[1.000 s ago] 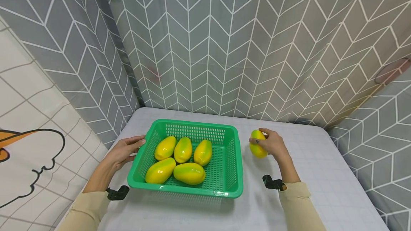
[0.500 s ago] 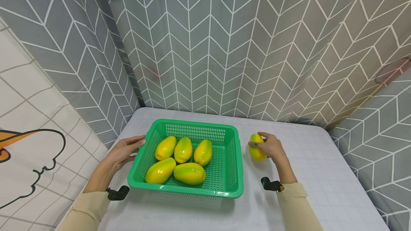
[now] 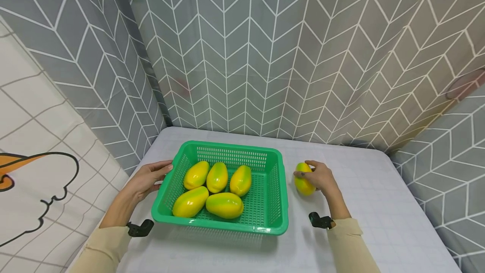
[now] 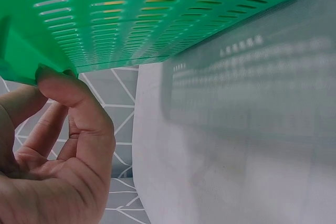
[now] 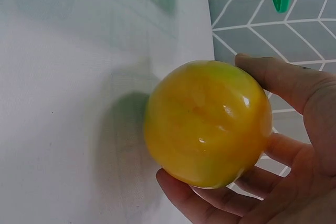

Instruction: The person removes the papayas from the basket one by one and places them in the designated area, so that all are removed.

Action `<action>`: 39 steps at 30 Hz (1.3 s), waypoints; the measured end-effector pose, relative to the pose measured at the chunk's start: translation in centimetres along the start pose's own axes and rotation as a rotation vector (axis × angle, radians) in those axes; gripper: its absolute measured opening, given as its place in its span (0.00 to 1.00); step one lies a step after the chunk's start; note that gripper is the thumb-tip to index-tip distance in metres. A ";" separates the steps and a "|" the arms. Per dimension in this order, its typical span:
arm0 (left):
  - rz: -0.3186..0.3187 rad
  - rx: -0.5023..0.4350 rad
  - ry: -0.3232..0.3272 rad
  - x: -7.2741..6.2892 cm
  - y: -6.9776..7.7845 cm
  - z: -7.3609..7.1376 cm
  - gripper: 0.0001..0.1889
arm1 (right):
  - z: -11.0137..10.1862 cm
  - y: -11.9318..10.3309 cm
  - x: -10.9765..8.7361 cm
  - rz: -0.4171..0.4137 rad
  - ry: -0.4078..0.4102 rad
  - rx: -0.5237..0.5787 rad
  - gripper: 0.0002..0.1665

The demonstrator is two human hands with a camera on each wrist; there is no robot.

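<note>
A green plastic basket with slotted walls holds several glossy yellow-green papayas, gathered in its left and middle part. At the basket's left side, my left hand pinches the rim between thumb and fingers. In the left wrist view, the fingertips lie right at the rim's edge. My right hand grips another papaya to the right of the basket. Thumb and fingers curl around its sides in the right wrist view, where its rounded end faces the camera, close over the tabletop.
The table has a white cloth and rounded far corners. A grey chevron curtain hangs behind it and along the sides. At the left is a white gridded sheet with a cartoon drawing. Each wrist carries a black camera mount.
My right hand has moved slightly nearer to me, carrying the papaya. The left hand keeps its hold on the basket rim, and the basket and its papayas stay in place.
</note>
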State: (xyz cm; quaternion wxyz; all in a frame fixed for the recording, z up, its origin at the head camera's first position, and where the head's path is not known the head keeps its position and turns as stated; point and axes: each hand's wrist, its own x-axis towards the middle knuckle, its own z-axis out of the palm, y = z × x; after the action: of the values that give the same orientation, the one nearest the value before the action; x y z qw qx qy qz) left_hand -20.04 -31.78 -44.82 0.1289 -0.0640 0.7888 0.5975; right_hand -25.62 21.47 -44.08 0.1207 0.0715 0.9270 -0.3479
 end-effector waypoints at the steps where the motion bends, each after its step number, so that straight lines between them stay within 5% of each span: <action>1: 0.001 -0.001 -0.001 0.0 0.0 0.0 0.35 | 0.0 0.1 0.0 0.003 0.000 -0.001 0.48; 39: 0.003 -0.037 -0.006 -0.1 0.0 0.1 0.36 | 0.2 0.0 0.3 0.050 -0.062 0.002 0.52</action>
State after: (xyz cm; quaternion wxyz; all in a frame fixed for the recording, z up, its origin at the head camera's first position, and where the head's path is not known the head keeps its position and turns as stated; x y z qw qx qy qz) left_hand -19.99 -31.68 -44.78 0.1293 -0.0635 0.7775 0.6122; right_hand -25.85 21.41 -44.29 0.1578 0.0842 0.9204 -0.3478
